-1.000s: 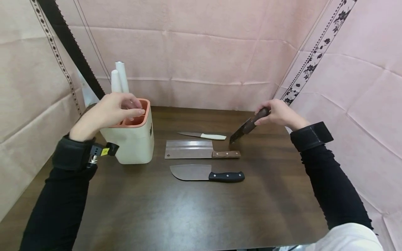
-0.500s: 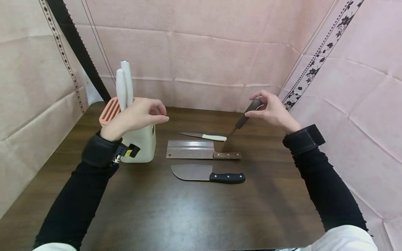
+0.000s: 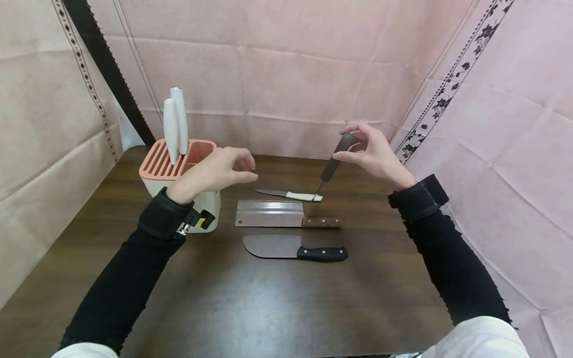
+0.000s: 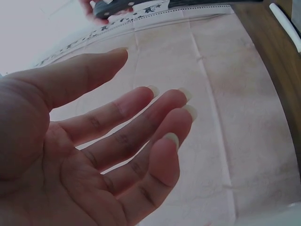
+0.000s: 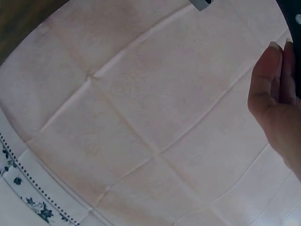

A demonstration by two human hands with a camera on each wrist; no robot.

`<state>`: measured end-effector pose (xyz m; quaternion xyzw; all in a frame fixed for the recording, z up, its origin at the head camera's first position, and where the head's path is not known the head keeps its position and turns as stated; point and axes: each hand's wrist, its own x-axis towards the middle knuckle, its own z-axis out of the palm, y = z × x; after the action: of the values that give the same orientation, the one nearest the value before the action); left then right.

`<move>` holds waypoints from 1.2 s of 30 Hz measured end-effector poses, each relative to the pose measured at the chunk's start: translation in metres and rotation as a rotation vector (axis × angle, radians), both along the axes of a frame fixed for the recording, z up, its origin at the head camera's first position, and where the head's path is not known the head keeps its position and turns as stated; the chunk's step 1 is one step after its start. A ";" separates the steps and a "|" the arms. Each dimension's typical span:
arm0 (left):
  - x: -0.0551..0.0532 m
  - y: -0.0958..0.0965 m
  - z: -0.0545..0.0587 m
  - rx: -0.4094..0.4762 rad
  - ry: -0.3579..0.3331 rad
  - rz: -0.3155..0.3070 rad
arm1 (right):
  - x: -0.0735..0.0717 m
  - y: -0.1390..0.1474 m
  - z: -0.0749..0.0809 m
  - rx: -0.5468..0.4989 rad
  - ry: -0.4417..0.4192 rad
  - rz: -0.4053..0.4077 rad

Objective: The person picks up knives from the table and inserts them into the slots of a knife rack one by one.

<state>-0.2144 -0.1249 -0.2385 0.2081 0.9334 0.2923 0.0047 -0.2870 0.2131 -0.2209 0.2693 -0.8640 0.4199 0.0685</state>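
In the head view my right hand [image 3: 369,151] pinches the dark riveted handle of a knife [image 3: 335,158]. The knife slants down to the left, its thin blade seen nearly edge-on in front of the white handle of a small paring knife [image 3: 304,197]. My left hand [image 3: 217,171], holding nothing, hovers by the right side of a cream knife block [image 3: 203,204] with an orange slotted top. In the left wrist view its fingers are loosely bent and apart. Below the held knife lie a cleaver [image 3: 268,214] with a wooden handle and a broad black-handled knife [image 3: 322,254].
Two white-handled tools [image 3: 170,124] stand in the block's slots, beside a wider orange opening. The brown table [image 3: 268,308] is bounded by pink cloth [image 3: 291,89] at the back and sides.
My left hand has come from over the block's opening to its right side. My right hand has moved left with the knife, whose blade now appears more edge-on. The lying knives stay put.
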 end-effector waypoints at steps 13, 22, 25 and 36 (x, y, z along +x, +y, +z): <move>-0.003 0.017 -0.007 0.001 0.019 -0.022 | 0.002 -0.022 0.000 -0.034 0.067 0.077; -0.005 0.027 -0.010 0.036 0.034 -0.054 | 0.015 -0.037 0.007 -0.046 0.048 0.087; -0.005 0.031 -0.010 0.056 0.036 -0.063 | 0.008 -0.038 0.001 -0.055 0.055 0.100; -0.006 0.047 -0.012 0.151 0.024 -0.070 | 0.013 -0.052 0.002 -0.047 0.048 0.120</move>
<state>-0.2208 -0.0776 -0.2504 0.2440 0.9008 0.3591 -0.0120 -0.2740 0.1614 -0.2190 0.3290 -0.8343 0.4368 0.0701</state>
